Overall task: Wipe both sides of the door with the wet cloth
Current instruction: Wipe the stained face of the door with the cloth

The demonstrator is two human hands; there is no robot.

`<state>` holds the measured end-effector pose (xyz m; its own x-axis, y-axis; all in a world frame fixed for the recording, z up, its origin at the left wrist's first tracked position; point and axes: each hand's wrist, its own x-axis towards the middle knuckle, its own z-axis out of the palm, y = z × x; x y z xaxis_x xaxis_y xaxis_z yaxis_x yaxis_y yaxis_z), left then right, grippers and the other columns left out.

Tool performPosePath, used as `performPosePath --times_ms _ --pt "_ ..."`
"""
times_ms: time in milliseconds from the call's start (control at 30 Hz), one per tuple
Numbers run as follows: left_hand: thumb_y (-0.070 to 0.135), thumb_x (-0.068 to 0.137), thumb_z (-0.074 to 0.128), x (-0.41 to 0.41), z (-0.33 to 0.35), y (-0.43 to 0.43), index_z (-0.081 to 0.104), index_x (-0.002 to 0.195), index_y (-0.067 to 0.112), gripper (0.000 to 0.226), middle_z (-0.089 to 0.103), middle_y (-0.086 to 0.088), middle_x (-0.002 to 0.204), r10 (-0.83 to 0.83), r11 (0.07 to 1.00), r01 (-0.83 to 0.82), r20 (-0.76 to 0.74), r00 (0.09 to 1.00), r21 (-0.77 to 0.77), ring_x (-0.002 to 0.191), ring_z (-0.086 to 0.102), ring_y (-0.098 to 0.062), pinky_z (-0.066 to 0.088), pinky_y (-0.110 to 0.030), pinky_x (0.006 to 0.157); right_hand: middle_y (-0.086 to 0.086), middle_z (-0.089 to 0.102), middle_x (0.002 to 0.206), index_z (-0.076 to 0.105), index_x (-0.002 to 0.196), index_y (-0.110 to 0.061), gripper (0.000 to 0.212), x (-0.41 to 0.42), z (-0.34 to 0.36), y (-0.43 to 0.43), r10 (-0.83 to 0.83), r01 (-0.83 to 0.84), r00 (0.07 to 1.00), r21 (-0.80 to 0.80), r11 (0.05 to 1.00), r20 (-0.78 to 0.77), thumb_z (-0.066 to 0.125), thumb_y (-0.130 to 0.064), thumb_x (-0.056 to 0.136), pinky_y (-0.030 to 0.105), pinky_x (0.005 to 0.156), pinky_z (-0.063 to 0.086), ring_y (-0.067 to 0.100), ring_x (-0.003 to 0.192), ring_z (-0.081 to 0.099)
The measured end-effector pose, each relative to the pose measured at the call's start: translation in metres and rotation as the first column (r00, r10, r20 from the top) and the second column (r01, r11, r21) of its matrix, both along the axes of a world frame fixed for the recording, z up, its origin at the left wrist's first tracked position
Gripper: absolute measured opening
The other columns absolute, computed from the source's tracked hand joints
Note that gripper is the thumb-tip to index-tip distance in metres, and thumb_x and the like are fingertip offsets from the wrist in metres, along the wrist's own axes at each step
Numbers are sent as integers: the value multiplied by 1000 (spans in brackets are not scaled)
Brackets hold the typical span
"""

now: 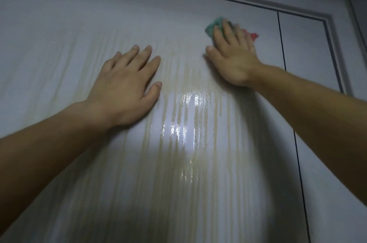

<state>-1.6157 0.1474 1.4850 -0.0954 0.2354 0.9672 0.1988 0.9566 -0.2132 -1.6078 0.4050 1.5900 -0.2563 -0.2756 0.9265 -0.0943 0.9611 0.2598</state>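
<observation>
Across whole view: door, this face wet. Yellowish drip streaks run toward 6 o'clock, so wiping looks midway; other side unseen. At 9 o'clock: left hand flat on panel, holding nothing. At 1 o'clock: right hand, blurred, fingers seemingly flat, pressing green-red cloth against door.

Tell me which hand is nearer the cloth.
Right. The right hand presses on the cloth; the left hand lies flat on the door, well to the cloth's left.
</observation>
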Motion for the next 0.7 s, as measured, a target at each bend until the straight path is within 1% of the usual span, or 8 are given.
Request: performPosePath --times_ms 100,167,300,333,433,500,633,700 --pt "55 96 20 0 0 -4 29 160 22 73 19 -4 170 13 1000 -13 -3 1000 -14 157 16 -26 16 -47 124 -2 -9 171 0 163 -25 80 -6 -54 -24 55 -41 998 321 946 -36 1 -65 94 43 126 -11 21 156 -14" --pt "56 95 17 2 1 -6 28 161 22 74 18 -3 171 24 999 -24 -2 1000 -24 157 16 -25 17 -46 123 -5 -10 170 0 163 -28 77 -5 -48 -14 52 -38 998 400 916 -25 2 -65 96 40 126 -10 16 155 -15" --pt "57 95 14 3 1 -10 26 161 21 76 16 -1 171 32 998 -32 10 999 -49 158 14 -23 18 -44 122 -2 -11 171 -1 163 -27 70 2 7 -8 14 -14 1000 24 1000 10 8 -61 102 43 126 -11 22 156 -14" --pt "57 94 14 3 0 -10 26 161 21 77 16 -1 171 30 998 -29 11 1000 -51 158 14 -23 17 -44 122 -1 -10 171 0 163 -26 72 1 1 -19 18 -18 1000 7 1000 1 7 -62 101 44 125 -11 23 156 -14" --pt "57 95 15 2 -3 -9 23 162 21 77 14 -1 172 24 999 -24 8 1000 -44 158 12 -22 15 -44 123 -3 -6 171 2 163 -26 78 -3 -42 -45 80 -67 996 265 962 -37 2 -63 95 45 126 -9 21 157 -12" --pt "57 95 15 3 -3 -9 22 163 22 77 13 0 172 14 999 -14 9 1000 -40 158 10 -21 13 -42 124 -7 -8 171 1 163 -29 74 -3 -41 -35 92 -82 996 343 936 -13 5 -62 96 41 126 -10 17 156 -12" --pt "57 95 20 7 1 -18 20 163 20 77 14 -2 172 -50 997 52 40 998 -50 158 11 -19 11 -37 126 -3 -11 171 -1 163 -29 67 1 9 -20 38 -38 999 32 999 7 10 -59 103 43 125 -11 22 156 -14" --pt "57 95 23 8 1 -25 23 162 16 78 18 -6 171 -72 997 73 37 997 -27 158 15 -22 14 -39 126 -2 -10 171 0 163 -28 69 -2 -4 -39 42 -42 999 30 999 -15 10 -60 103 45 125 -12 23 156 -15"
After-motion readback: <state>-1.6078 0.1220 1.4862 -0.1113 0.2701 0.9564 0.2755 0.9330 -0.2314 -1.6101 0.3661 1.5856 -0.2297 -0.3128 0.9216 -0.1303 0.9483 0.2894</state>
